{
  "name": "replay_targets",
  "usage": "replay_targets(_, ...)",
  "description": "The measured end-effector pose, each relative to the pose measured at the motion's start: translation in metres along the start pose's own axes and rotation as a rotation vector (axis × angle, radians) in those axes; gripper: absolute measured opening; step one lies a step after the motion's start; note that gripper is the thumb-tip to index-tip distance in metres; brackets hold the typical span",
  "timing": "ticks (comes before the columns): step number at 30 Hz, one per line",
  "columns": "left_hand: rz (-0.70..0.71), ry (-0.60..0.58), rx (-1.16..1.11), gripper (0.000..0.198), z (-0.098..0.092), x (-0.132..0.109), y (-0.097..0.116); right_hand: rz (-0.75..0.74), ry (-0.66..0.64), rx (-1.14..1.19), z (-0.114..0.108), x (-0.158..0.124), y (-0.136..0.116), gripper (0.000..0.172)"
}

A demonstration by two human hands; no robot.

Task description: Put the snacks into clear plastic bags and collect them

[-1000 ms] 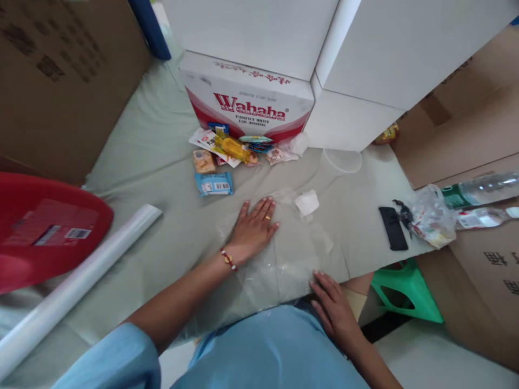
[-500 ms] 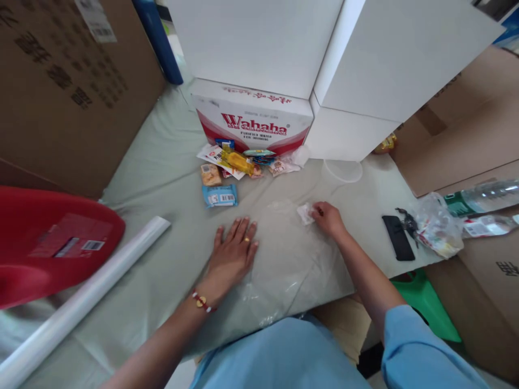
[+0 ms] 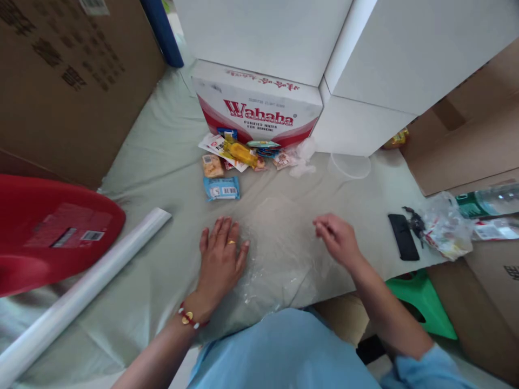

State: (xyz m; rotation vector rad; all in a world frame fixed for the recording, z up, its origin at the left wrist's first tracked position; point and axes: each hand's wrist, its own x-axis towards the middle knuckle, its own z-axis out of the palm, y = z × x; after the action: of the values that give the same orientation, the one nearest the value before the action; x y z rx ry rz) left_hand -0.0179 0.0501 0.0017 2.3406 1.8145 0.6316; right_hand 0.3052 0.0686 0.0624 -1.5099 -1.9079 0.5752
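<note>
My left hand (image 3: pixel 220 257) lies flat on the cloth-covered table, fingers stretched out, at the left edge of a clear plastic sheet (image 3: pixel 279 243). Over the sheet's right side is my right hand (image 3: pixel 335 239), fingers curled together, with nothing visible in them. Beyond the hands, a pile of snacks includes a blue packet (image 3: pixel 222 188), a square tan packet (image 3: pixel 213 166), a yellow packet (image 3: pixel 242 154) and a small pinkish packet (image 3: pixel 283 159). Crumpled white tissue (image 3: pixel 302 169) rests at the pile's right end, beside a clear plastic bowl (image 3: pixel 349 166).
A Wahaba-style red and white carton printed "Wahaha" (image 3: pixel 259 116) stands behind the snacks. A red plastic object (image 3: pixel 57 232) and a long white roll (image 3: pixel 93 283) lie left. On the right are a black phone (image 3: pixel 403 237), keys (image 3: pixel 416 222), a plastic bag (image 3: pixel 446 227) and bottles (image 3: pixel 497 200).
The white tissue that was at my right fingertips now lies by the snack pile. My right hand has come back away from it, closed. My left hand sits slightly further left in view.
</note>
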Motion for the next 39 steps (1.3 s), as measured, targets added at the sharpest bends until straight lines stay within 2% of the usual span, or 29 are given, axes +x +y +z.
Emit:
replay_targets(2, 0.086, 0.019, -0.028, 0.047, -0.004, 0.001, 0.001, -0.108, -0.02, -0.077, 0.01, -0.058, -0.004, 0.023)
replay_targets(5, 0.154, -0.104, -0.012, 0.05, -0.001, 0.007, 0.009, -0.132, -0.098, -0.196, 0.026, -0.121, -0.001, 0.037)
replay_targets(8, 0.186, -0.282, 0.033, 0.056, 0.015, 0.024, 0.017, -0.094, -0.172, -0.252, 0.032, -0.15, -0.001, 0.044)
replay_targets(11, 0.296, -0.387, 0.023, 0.057, 0.033, 0.062, 0.02, -0.049, -0.265, -0.231, 0.022, -0.156, -0.017, 0.035)
replay_targets(13, 0.409, -0.428, 0.001, 0.054, 0.037, 0.097, 0.021, -0.037, -0.389, -0.175, 0.008, -0.149, -0.031, 0.03)
replay_targets(15, 0.508, -0.449, -0.006, 0.052, 0.033, 0.128, 0.024, -0.033, -0.421, -0.125, -0.007, -0.135, -0.042, 0.03)
replay_targets(17, 0.522, -0.395, -0.004, 0.053, 0.022, 0.145, 0.03, -0.034, -0.308, -0.125, -0.016, -0.115, -0.045, 0.032)
replay_targets(18, 0.495, -0.352, -0.004, 0.053, 0.016, 0.146, 0.034, -0.041, -0.226, -0.146, -0.018, -0.103, -0.044, 0.033)
replay_targets(20, 0.399, -0.262, -0.009, 0.053, 0.006, 0.13, 0.043, -0.072, -0.096, -0.205, -0.011, -0.08, -0.036, 0.034)
replay_targets(22, 0.309, -0.208, -0.01, 0.054, 0.003, 0.098, 0.049, -0.122, -0.048, -0.265, 0.007, -0.06, -0.023, 0.038)
replay_targets(25, 0.281, -0.247, 0.035, 0.058, 0.009, 0.046, 0.044, -0.161, -0.11, -0.345, 0.044, -0.043, -0.002, 0.05)
replay_targets(27, 0.211, -0.291, 0.08, 0.061, 0.014, 0.025, 0.032, -0.139, -0.164, -0.389, 0.063, -0.04, 0.01, 0.053)
replay_targets(30, 0.123, -0.338, 0.108, 0.062, 0.018, 0.023, 0.013, -0.099, -0.192, -0.417, 0.071, -0.036, 0.022, 0.051)
replay_targets(33, 0.124, -0.355, 0.083, 0.06, 0.016, 0.037, 0.0, -0.095, -0.215, -0.394, 0.06, -0.017, 0.024, 0.046)
replay_targets(36, 0.144, -0.335, 0.054, 0.058, 0.013, 0.047, -0.002, -0.065, -0.205, -0.4, 0.051, 0.021, 0.015, 0.041)
replay_targets(39, 0.146, -0.327, 0.032, 0.058, 0.012, 0.048, -0.002, -0.039, -0.184, -0.442, 0.057, 0.07, -0.003, 0.039)
